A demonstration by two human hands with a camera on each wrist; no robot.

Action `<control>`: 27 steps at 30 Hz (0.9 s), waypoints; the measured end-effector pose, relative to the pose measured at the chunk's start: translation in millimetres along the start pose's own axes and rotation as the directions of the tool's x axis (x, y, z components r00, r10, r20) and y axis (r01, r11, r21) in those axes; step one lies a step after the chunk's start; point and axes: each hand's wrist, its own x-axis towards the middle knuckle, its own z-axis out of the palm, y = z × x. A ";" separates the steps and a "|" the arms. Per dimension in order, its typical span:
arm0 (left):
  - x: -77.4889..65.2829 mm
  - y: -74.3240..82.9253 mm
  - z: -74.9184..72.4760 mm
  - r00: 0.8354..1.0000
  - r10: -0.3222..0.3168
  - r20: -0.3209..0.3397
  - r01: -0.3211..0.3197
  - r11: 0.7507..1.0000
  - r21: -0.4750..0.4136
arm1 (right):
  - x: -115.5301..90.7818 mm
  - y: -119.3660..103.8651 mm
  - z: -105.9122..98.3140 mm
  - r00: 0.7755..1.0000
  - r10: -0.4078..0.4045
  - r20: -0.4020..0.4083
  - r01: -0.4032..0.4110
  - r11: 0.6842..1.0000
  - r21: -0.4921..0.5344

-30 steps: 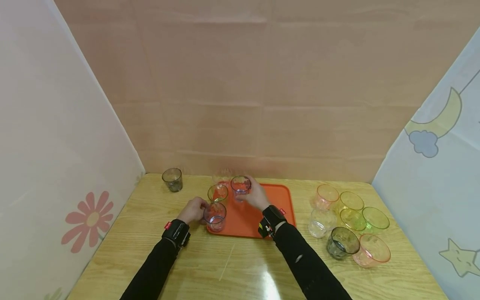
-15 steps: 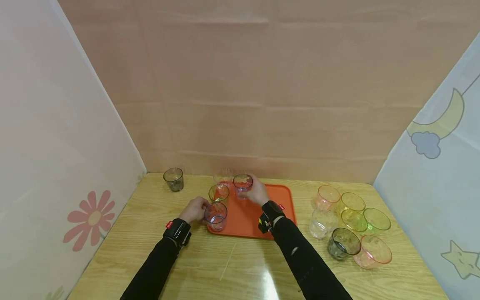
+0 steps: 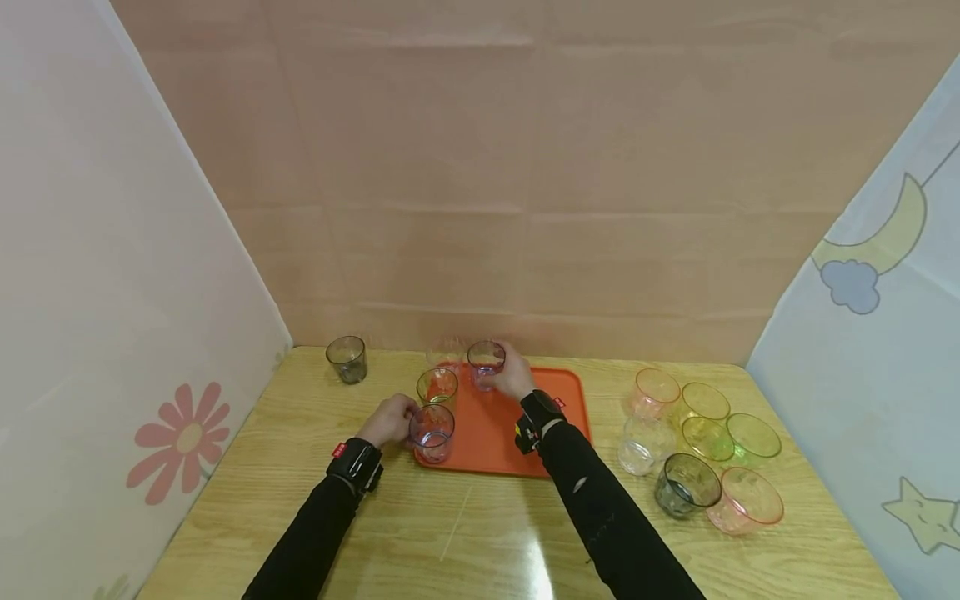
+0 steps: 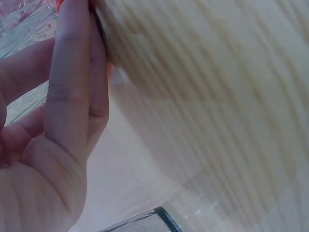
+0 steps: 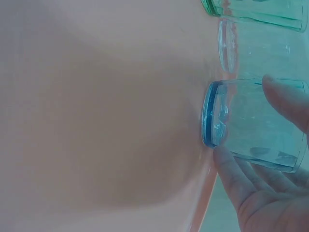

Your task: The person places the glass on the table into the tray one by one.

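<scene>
My right hand (image 3: 512, 372) grips a clear purple-blue drinking glass (image 3: 486, 371) over the back of the orange tray (image 3: 510, 442). In the right wrist view, thumb and fingers lie on opposite sides of this glass (image 5: 256, 121). At the tray's front left corner stands another purple-tinted glass (image 3: 432, 437), and my left hand (image 3: 390, 421) holds its left side. The left wrist view shows the left fingers (image 4: 70, 92) nearly straight, with clear glass partly hidden behind them. Just behind that glass stands a yellow-green glass (image 3: 437, 385), with a colourless glass (image 3: 446, 357) farther back.
A grey glass (image 3: 347, 360) stands at the table's back left. On the right are several pink, yellow and green glasses (image 3: 705, 402), a colourless glass (image 3: 639, 450) and a dark grey glass (image 3: 684, 492). A tan wall hanging (image 3: 525, 250) rises behind the table (image 3: 450, 542).
My right hand has moved slightly back and to the right along the tray with the purple-blue glass. The left hand has stayed at its glass.
</scene>
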 end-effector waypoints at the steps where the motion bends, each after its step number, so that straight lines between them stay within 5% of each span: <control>1: 0.3 -0.2 -0.1 1.000 0.001 0.000 -0.001 1.000 0.006 | 0.5 -0.3 0.0 1.000 -0.001 -0.001 0.001 1.000 -0.004; 27: -3.7 -1.4 -0.3 1.000 0.022 0.007 -0.022 0.999 -0.026 | 3.3 8.8 1.1 0.998 -0.063 0.028 0.063 0.998 -0.004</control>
